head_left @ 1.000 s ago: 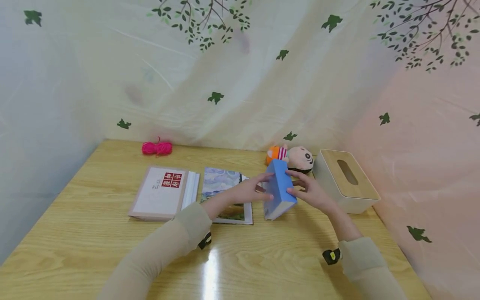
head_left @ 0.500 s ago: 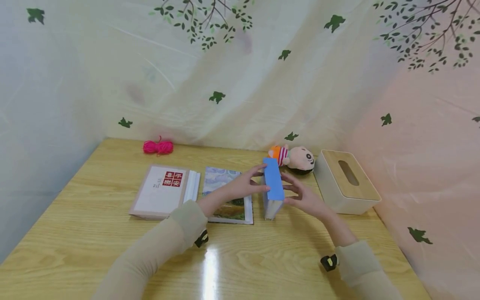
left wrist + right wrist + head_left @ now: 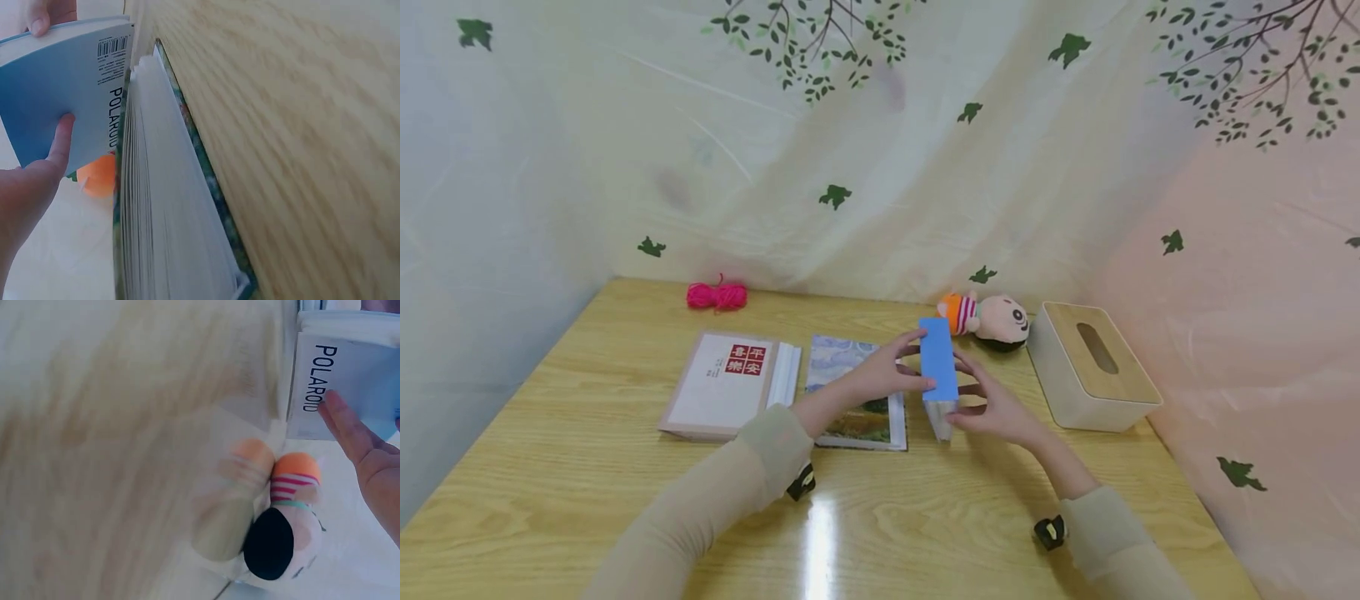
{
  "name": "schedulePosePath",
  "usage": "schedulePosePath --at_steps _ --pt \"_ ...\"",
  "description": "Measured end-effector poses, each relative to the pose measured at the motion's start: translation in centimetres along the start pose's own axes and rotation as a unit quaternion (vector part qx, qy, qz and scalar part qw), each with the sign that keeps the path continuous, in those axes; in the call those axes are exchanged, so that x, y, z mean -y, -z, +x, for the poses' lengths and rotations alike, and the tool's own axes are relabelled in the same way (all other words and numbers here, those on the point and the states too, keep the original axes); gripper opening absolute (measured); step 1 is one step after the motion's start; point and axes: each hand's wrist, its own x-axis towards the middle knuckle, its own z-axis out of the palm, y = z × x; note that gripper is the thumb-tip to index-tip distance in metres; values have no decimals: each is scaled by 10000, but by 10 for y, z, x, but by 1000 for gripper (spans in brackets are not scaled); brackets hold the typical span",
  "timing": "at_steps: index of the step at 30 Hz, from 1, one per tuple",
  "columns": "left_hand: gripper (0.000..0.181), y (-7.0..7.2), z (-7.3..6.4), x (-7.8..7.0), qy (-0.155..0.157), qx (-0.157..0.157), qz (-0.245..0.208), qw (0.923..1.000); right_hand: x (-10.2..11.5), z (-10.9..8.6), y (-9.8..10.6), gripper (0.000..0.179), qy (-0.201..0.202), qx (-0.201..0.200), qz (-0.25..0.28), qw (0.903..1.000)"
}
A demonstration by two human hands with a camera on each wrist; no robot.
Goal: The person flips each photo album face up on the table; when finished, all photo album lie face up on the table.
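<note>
A thick blue book, marked POLAROID on its cover, stands on its edge on the table with its blue spine upward. My left hand grips its left side, thumb near the front end of the spine. In the left wrist view the left thumb lies on the pale blue cover. On the opposite side my right hand holds the right cover, its thumb by the page ends. Just left of the blue book lies a picture-covered book, partly hidden under my left arm.
Further left lies a white-and-beige book with red squares. Pink yarn sits at the back left. Behind the blue book is a plush doll. A tissue box with a wooden lid stands at the right, near the fabric wall.
The blue book has tipped from a rightward lean to nearly upright and its top has moved left. My right hand has shifted left with it; the left hand has moved slightly left.
</note>
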Motion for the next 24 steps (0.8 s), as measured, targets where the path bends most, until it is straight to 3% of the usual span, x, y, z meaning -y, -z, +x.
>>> schedulePosePath --at_steps 14,24 --pt "91 -15 5 12 180 -40 -582 9981 -11 -7 16 91 145 345 -605 9975" --pt "94 -15 2 19 195 124 218 9995 -13 -13 14 87 -115 262 -1631 9862"
